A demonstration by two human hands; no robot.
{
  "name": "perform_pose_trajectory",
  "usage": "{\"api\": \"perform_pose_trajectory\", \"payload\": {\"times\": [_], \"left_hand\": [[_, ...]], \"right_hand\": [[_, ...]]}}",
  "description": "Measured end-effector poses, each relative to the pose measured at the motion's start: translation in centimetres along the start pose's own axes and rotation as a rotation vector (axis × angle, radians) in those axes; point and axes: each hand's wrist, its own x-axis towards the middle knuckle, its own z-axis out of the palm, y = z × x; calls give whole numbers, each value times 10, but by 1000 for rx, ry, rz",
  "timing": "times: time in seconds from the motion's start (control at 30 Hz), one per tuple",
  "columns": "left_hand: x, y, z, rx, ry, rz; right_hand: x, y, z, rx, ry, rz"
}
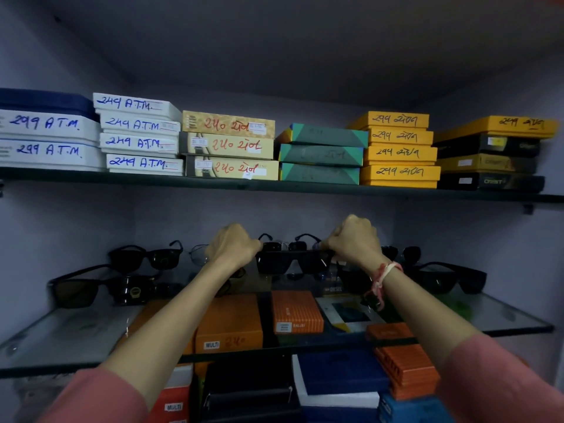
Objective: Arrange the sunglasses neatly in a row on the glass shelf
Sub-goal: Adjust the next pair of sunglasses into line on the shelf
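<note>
My left hand [233, 245] and right hand [355, 239] are both closed in fists, the fingers clamped on the two ends of a pair of black sunglasses [294, 261] held between them, at the middle of the glass shelf [76, 337]; whether the frame touches the glass I cannot tell. Further dark sunglasses lie on the same shelf: two pairs to the left [146, 257] [82, 286], one to the right [448, 277], and others behind, partly hidden. A red-and-white thread band [383, 277] circles my right wrist. Seen through the glass, an orange box marked "MULTI" [229, 326] and a striped orange box [296, 311] rest below. On the upper shelf [274, 186] stand stacked boxes: white ones lettered "A.T.M." [139, 143], beige ones with red script [232, 146], teal ones [322, 154], yellow ones [399, 152] and black ones [491, 161].
</note>
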Motion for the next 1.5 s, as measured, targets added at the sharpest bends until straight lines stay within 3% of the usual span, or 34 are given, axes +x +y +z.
{"api": "perform_pose_trajectory", "payload": {"times": [0.23,0.67,0.8,0.9,1.0,1.1,1.3,1.5], "left_hand": [[4,6,13,61,-90,-39],[0,-1,17,90,-172,-40],[7,-19,-2,208,-96,-31],[8,-33,-13,375,-208,-77],[6,-42,-17,360,-287,-77],[-1,-47,-24,256,-216,-61],[-21,-49,-58,64,-41,144],[-32,-48,-76,29,49,325]], "right_hand": [[6,15,8,-53,-148,36],[6,20,27,-176,-169,-66],[6,15,23,-106,-45,-138],[5,7,21,-58,-8,-143],[-1,-2,25,-45,-1,-163],[-8,-13,34,-3,-8,-224],[-4,-63,49,292,-195,-346],[1,-96,46,223,-565,-366]]}}
